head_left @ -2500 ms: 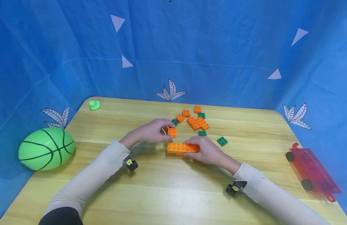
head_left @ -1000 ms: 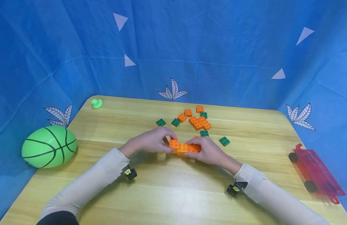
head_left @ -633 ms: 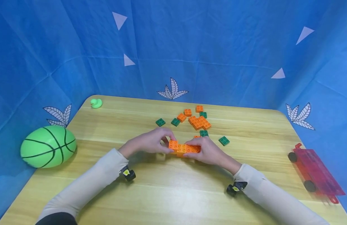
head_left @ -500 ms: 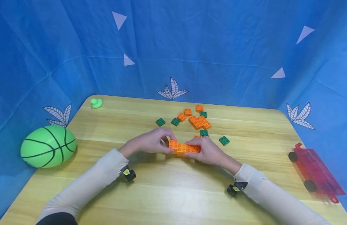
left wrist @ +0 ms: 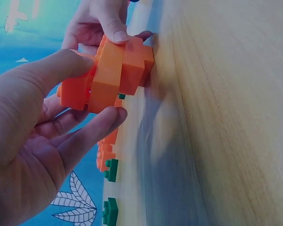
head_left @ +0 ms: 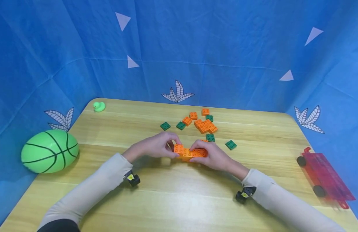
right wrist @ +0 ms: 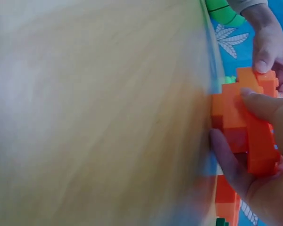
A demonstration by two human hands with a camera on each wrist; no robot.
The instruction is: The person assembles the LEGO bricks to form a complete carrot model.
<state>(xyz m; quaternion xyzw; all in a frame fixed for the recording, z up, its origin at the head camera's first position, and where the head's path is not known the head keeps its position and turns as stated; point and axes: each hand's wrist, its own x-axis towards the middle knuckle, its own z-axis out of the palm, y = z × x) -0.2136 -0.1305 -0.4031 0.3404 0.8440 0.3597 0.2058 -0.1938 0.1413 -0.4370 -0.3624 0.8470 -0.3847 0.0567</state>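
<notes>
Left hand (head_left: pixel 159 145) pinches orange brick (head_left: pixel 179 149) | right hand (head_left: pixel 213 156) grips orange stack (head_left: pixel 187 154) | wood-grain table (head_left: pixel 179 203) | blue cloth (head_left: pixel 179 38) behind

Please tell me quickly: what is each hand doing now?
Left hand: closed, holding the left end of the orange block stack.
Right hand: closed, holding the right end of that stack.

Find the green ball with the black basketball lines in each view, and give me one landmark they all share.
Head: green ball at the far left, below mid-height.
Left wrist: not in it.
Right wrist: green ball at the top edge, right of centre, cut off.
Shared landmark: the orange brick assembly, held by left hand and right hand.
</notes>
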